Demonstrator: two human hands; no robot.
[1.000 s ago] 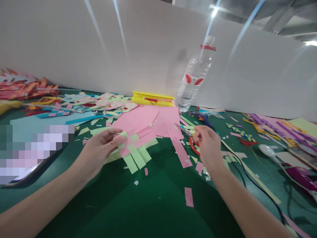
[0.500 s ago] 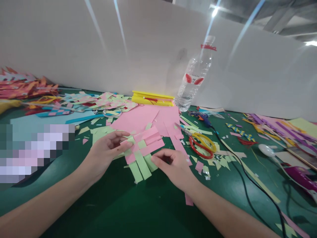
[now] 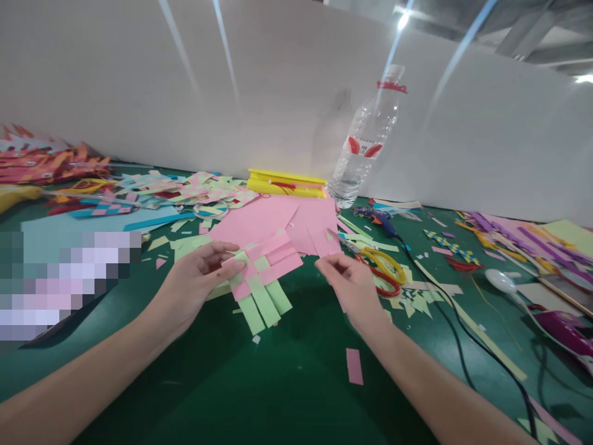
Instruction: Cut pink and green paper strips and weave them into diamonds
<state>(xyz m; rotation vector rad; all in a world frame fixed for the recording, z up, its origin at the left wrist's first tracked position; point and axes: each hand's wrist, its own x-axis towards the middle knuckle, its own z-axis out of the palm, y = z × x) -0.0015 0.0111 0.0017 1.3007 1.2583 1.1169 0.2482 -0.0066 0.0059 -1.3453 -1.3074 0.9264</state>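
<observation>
"Where's that paper weave [image 3: 269, 272]?"

"Over the table [image 3: 278, 395], its edge pinched by the left hand's [image 3: 199, 278] thumb and fingers."

"And the right hand [image 3: 354, 284]?"

"Curled, apart from it, fingertips close; can't tell if they're gripping."

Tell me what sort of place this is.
Likely a papercraft workspace: the left hand holds a woven pink-and-green paper piece, scissors lie on the table, and cut paper scraps are scattered around.

The left hand [image 3: 197, 281] hides part of the woven paper [image 3: 265, 273].
</observation>
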